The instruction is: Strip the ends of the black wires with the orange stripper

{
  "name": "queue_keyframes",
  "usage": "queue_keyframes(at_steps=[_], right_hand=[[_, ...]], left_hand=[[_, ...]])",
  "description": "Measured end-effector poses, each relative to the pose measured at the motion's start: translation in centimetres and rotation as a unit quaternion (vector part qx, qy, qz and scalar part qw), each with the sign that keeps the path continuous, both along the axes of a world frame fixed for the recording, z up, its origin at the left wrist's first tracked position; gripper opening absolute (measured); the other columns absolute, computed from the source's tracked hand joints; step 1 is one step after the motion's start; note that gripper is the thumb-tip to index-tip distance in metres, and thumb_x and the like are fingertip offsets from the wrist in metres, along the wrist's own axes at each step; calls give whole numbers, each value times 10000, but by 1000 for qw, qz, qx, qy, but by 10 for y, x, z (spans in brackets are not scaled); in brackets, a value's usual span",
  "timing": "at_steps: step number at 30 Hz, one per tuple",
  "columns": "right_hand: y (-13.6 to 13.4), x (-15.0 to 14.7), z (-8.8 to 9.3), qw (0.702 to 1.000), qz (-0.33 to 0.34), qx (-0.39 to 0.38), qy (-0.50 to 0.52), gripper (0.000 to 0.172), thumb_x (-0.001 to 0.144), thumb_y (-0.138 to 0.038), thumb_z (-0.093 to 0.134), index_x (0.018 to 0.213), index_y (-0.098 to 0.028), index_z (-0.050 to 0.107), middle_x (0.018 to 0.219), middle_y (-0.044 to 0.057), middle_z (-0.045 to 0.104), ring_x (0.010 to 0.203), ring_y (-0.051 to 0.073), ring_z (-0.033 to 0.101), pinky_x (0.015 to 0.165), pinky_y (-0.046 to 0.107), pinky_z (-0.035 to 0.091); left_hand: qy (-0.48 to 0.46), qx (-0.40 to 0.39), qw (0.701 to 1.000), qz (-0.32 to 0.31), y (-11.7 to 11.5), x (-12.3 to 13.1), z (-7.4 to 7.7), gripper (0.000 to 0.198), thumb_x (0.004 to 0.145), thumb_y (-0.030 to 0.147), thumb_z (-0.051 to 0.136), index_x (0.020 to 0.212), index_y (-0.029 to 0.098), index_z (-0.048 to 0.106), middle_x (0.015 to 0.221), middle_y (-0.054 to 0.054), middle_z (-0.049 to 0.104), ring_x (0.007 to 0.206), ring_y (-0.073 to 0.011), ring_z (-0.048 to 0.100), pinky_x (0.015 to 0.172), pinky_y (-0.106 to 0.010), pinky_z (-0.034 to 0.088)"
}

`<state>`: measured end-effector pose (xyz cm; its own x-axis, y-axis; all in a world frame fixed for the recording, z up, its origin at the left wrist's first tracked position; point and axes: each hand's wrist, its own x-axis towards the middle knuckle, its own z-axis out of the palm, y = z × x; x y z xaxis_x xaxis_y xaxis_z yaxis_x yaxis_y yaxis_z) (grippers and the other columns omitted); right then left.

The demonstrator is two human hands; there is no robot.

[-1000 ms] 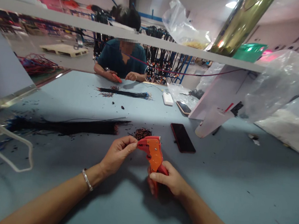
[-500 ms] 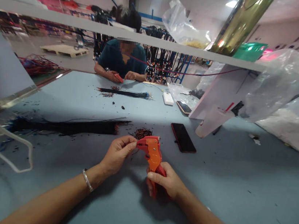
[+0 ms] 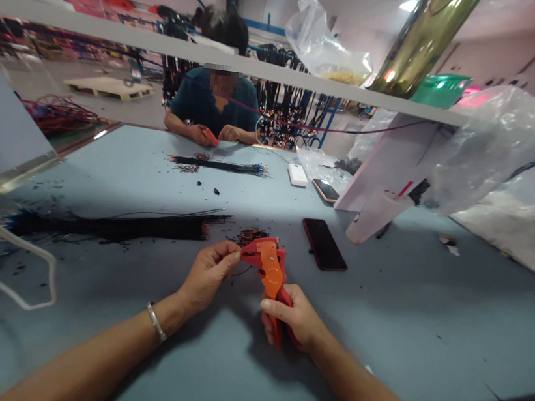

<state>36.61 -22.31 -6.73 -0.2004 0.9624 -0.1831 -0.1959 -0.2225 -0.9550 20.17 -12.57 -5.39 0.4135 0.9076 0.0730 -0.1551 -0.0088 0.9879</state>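
Note:
My right hand (image 3: 292,319) is wrapped round the handles of a red and orange wire stripper (image 3: 271,270), its head tilted up and to the left. At the tool's jaws, my left hand (image 3: 211,273) pinches a thin dark wire (image 3: 242,271); most of it is hidden by the fingers. Behind the tool head lies a small heap of black and copper-coloured scraps (image 3: 250,234). A long bundle of black wires (image 3: 116,226) lies on the table to the left of my hands.
A dark phone (image 3: 325,245) lies right of the tool, near a cup with a straw (image 3: 378,216). A white cable (image 3: 47,283) loops at the left. Across the blue table (image 3: 427,333), a person (image 3: 215,105) holds a red tool beside another wire bundle (image 3: 217,165). A shelf (image 3: 246,64) spans above.
The tool's handles have spread apart slightly and its head has tilted a little further left. The whole view has shifted slightly. My left hand keeps its pinch at the jaws.

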Motion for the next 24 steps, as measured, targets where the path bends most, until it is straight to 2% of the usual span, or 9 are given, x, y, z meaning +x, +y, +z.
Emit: queue_keyframes(at_steps=[5, 10, 14, 18, 24], right_hand=[[-1, 2, 3, 999, -5, -15, 52, 347, 705, -429, 728, 741, -124, 565, 585, 25, 616, 477, 147, 603, 449, 235, 476], [-1, 5, 2, 997, 7, 30, 71, 355, 739, -398, 722, 911, -112, 600, 784, 71, 661, 675, 183, 664, 610, 282, 504], [-1, 6, 2, 997, 20, 41, 70, 351, 744, -392, 725, 920, -115, 600, 805, 73, 657, 689, 181, 656, 634, 299, 505], [-1, 7, 2, 996, 14, 22, 84, 362, 730, -389, 737, 928, -121, 595, 808, 71, 657, 707, 193, 660, 675, 343, 522], [1, 6, 3, 997, 4, 25, 73, 359, 724, -392, 730, 916, -123, 589, 786, 66, 666, 656, 184, 667, 589, 282, 490]], left_hand=[[38, 44, 998, 34, 4, -3, -4, 237, 768, 373, 617, 684, 161, 554, 531, 68, 369, 491, -77, 282, 473, -213, 228], [53, 93, 993, 41, 8, -8, -12, 202, 808, 330, 570, 700, 160, 559, 588, 47, 426, 544, -87, 332, 510, -205, 272], [73, 132, 987, 52, 10, -9, -15, 176, 818, 308, 569, 718, 163, 569, 619, 42, 456, 582, -94, 369, 552, -205, 308], [99, 146, 983, 60, 8, -8, -11, 192, 814, 313, 571, 693, 165, 553, 610, 45, 451, 587, -97, 378, 571, -209, 321], [112, 151, 980, 63, 6, -7, -6, 210, 800, 332, 574, 680, 161, 557, 599, 43, 452, 583, -99, 389, 571, -212, 330]])
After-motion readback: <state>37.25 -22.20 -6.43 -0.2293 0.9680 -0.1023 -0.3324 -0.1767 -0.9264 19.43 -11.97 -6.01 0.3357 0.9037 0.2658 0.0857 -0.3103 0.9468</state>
